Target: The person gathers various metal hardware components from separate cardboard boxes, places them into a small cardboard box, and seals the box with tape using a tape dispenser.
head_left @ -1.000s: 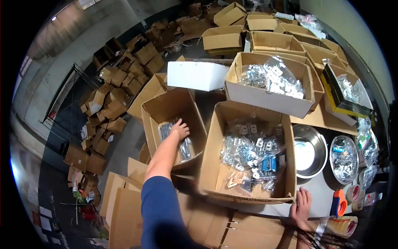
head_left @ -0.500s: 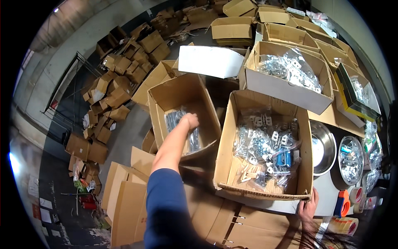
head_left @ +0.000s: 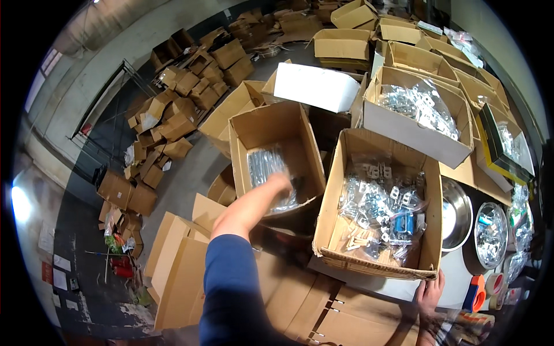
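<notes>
My left hand [head_left: 276,185], blurred by motion, reaches into an open cardboard box [head_left: 259,124] and lies on the clear bags of metal parts [head_left: 261,164] at its bottom; whether it grips one I cannot tell. My right hand [head_left: 430,291] rests with fingers spread at the table edge, just below the front wall of a larger open box [head_left: 375,262]. That box is filled with small bags of metal fittings [head_left: 375,202] and one blue item.
A steel bowl [head_left: 457,214] and a bowl of shiny parts [head_left: 490,233] stand right of the large box, with tape rolls [head_left: 476,291] near them. Behind are a white box [head_left: 314,86] and more open boxes of bagged hardware [head_left: 415,104]. Cardboard boxes [head_left: 173,115] litter the floor at left.
My left hand has pushed deeper toward the front of the box and is now blurred. The view has tilted closer over the boxes. My right hand stays at the table edge.
</notes>
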### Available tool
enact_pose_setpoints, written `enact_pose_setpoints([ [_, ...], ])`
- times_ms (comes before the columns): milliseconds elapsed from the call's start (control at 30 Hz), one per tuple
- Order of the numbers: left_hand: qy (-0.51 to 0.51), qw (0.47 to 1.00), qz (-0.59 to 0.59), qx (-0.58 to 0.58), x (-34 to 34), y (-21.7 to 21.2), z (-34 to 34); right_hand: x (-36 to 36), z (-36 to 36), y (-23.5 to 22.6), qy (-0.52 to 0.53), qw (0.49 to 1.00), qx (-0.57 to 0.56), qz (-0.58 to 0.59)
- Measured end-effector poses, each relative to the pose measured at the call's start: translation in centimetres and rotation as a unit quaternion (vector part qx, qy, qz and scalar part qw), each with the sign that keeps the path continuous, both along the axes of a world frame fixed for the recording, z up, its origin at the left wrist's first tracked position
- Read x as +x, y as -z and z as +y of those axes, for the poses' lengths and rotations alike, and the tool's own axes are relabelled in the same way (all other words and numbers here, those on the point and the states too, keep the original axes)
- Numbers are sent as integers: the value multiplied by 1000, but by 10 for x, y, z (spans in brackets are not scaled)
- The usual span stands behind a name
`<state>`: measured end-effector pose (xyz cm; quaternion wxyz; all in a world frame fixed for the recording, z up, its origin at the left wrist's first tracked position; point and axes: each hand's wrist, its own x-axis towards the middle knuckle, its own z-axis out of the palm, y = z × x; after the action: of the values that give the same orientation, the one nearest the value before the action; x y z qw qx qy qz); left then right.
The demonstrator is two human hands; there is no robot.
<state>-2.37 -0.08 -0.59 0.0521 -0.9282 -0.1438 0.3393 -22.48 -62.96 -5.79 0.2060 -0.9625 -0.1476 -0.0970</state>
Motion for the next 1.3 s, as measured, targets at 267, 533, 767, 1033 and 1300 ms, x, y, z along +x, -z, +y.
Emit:
enact_pose_setpoints([
  [267, -128, 960, -231, -94, -4, -26, -1, 4, 15, -10, -3, 1000, 16, -25],
  [533, -169, 617, -428, -638, -31, -204, -80, 1, 8, -18, -6, 998, 25, -61],
  [767, 379, 769, -249, -450, -221, -204, -290, 3, 7, -15, -8, 997, 30, -76],
  [1033, 421, 839, -158, -306, -377, 81, -437, 1, 6, -10, -1, 995, 42, -94],
  [1300, 341, 779, -305, -429, -332, 29, -425, 0, 5, -14, -9, 994, 61, -95],
])
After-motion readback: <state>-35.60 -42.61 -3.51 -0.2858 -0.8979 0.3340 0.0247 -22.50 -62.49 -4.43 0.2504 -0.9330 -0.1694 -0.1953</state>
